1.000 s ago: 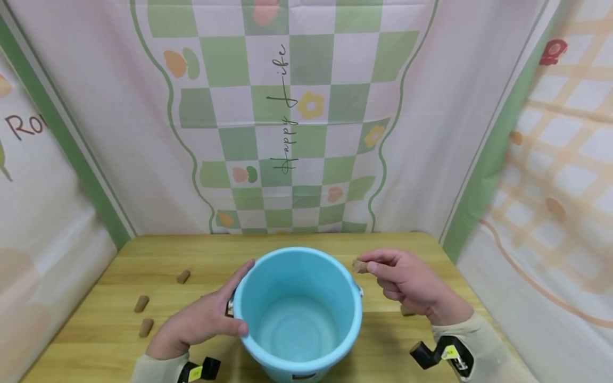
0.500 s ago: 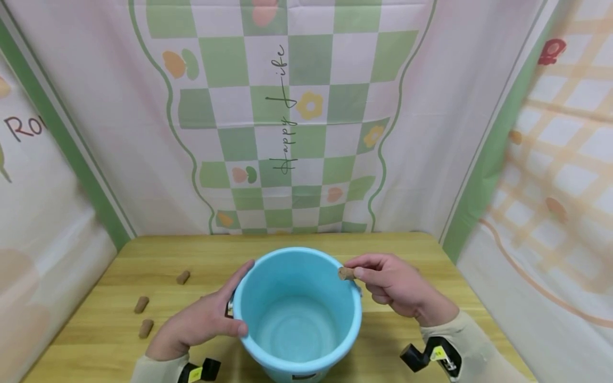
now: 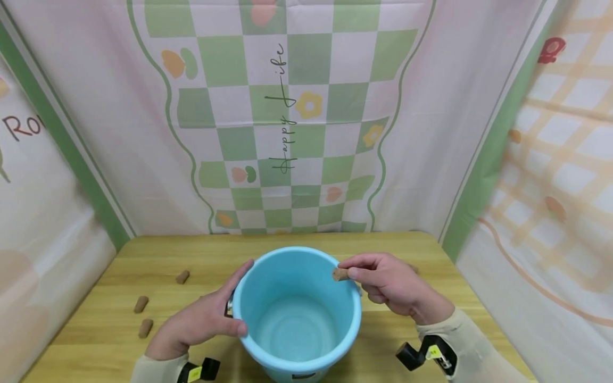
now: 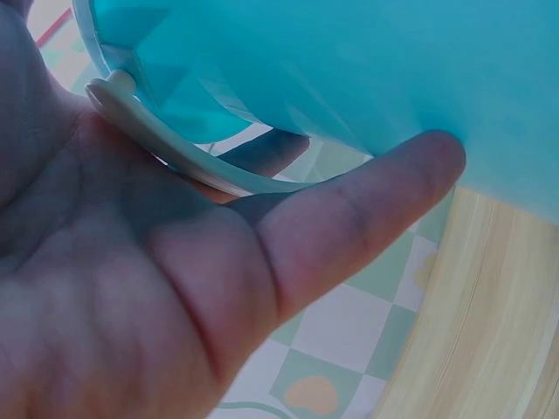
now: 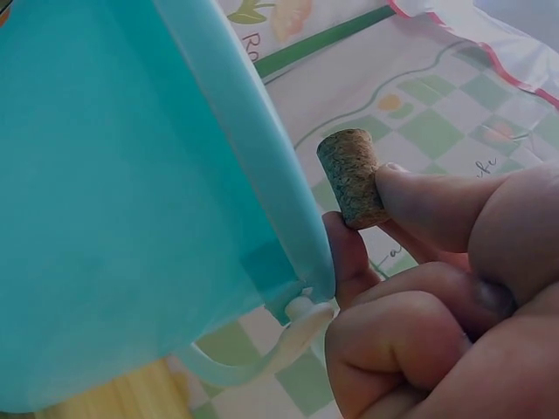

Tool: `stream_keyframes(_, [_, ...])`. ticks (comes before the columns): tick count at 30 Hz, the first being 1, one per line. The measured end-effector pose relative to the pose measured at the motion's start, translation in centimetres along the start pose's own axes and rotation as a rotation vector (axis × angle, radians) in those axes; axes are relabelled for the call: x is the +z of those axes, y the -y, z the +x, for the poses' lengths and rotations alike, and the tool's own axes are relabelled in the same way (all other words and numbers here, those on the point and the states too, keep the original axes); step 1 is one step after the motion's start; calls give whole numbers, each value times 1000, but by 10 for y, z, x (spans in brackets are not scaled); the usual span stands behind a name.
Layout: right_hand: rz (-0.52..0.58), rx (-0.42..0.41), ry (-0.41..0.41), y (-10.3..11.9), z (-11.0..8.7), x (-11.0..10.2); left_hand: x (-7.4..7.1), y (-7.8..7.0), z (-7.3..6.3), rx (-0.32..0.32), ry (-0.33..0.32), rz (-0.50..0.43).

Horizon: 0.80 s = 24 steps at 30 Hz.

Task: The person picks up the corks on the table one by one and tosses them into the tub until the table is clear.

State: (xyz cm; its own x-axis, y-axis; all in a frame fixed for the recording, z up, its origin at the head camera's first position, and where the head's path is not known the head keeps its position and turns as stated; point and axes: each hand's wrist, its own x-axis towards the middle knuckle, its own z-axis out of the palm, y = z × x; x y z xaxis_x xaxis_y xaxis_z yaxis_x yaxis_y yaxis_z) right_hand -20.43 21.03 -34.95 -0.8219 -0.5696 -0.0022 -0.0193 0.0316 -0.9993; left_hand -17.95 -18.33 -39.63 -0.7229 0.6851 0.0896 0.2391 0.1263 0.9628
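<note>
- Cork (image 5: 351, 179) is at the right edge of the bucket (image 3: 297, 366), pinched by the right hand (image 3: 395, 284).
- Left hand (image 3: 206, 317) braces it, fingers straight.
- I'd release only well inside the edge.

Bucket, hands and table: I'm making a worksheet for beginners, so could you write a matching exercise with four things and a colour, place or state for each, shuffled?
Column one
1. bucket
2. left hand
3. right hand
4. table

Column two
A. pinches a cork
B. yellowish, with wood grain
C. light blue
D. rests against the bucket's side

Pairs: 1-C; 2-D; 3-A; 4-B
</note>
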Motion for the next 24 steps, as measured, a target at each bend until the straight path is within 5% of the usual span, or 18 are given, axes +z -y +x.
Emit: stream_keyframes(24, [-111, 37, -35, 4, 4, 5, 0, 1, 0, 20, -3, 18])
